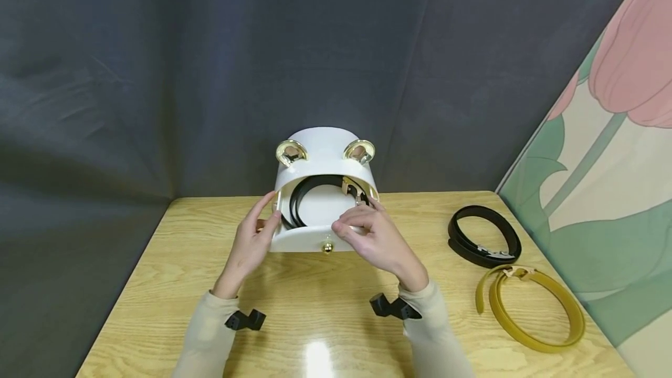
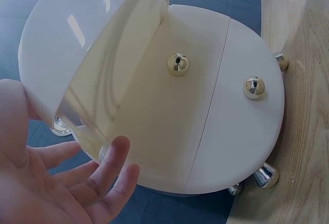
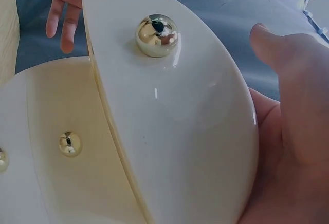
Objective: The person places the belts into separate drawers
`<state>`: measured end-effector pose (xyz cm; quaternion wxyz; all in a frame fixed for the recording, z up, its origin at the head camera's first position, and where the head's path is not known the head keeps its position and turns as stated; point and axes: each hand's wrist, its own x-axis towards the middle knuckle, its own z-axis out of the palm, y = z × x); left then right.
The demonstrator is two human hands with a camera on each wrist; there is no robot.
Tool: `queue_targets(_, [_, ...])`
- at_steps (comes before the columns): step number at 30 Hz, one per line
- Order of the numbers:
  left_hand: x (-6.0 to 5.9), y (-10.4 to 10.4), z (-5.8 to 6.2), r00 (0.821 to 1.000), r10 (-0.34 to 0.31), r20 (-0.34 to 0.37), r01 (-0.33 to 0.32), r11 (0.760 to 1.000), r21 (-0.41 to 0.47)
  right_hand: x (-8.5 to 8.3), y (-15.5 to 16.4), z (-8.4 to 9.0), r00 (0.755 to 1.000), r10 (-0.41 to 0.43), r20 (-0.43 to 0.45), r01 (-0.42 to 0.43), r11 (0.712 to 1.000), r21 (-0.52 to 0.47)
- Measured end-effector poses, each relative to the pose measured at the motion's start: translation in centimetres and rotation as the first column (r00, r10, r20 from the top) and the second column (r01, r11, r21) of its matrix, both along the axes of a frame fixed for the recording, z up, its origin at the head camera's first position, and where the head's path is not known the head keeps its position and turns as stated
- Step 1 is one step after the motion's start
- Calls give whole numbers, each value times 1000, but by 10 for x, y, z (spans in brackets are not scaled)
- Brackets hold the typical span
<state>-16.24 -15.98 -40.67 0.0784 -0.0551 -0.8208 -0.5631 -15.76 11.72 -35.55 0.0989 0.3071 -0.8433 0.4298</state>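
A round white box (image 1: pixel 322 191) with gold ball knobs stands at the back middle of the wooden table (image 1: pixel 315 319). One half-moon lid flap (image 3: pixel 175 111) is swung open, and a coiled black belt (image 1: pixel 307 191) with a gold buckle lies inside. My left hand (image 1: pixel 254 241) touches the box's left side with straight fingers (image 2: pixel 110 167). My right hand (image 1: pixel 370 235) curls its fingers over the front flap's rim, its palm (image 3: pixel 288 147) cupping the curved edge. A gold knob (image 1: pixel 326 247) shows just below that hand.
A second black belt (image 1: pixel 483 238) and a mustard-yellow belt (image 1: pixel 530 308) lie coiled on the table's right side. A grey curtain (image 1: pixel 157 74) hangs behind. A floral panel (image 1: pixel 604 162) stands along the right edge.
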Motion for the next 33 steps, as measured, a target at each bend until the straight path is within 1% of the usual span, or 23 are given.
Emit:
queue_targets(6, [0,-2,1,1000,-1,-1,1,1000,1,-1,-1,0,1000,5,8,-5,1000,21])
queue_targets(12, [1,-4,0,1000,3,2,-3,1000,-2,2,-4,0,1000,-14,8,13,1000,19])
queue_targets(16, [2,-5,0,1000,0,-5,0,1000,-9,7,-4,1,999,-30,-40,30,999,-15])
queue_targets(18, [1,-4,0,1000,-2,-8,1,1000,-9,9,-2,1,996,-37,-77,33,998,-55])
queue_targets(21, [0,-3,-1,1000,-12,-8,12,1000,-2,11,-1,-1,989,-35,-144,17,992,-124])
queue_targets(24, [-2,0,0,1000,-18,-6,18,1000,3,11,-2,-5,970,-19,-240,-25,984,-176])
queue_targets(27, [-2,1,0,1000,-23,-2,23,1000,-5,12,-3,-10,932,-25,-361,-68,968,-243])
queue_targets(29, [-1,1,1,1000,-18,3,18,1000,-5,12,-5,-12,902,-53,-428,-90,948,-306])
queue_targets(31, [0,0,0,1000,-13,6,13,1000,-4,15,-7,-14,876,-91,-473,-102,925,-367])
queue_targets(32, [0,0,0,1000,-12,7,12,1000,-2,16,-7,-15,870,-104,-482,-110,912,-394])
queue_targets(33, [0,0,-1,1000,-14,6,14,1000,0,19,-8,-16,869,-113,-481,-119,897,-425])
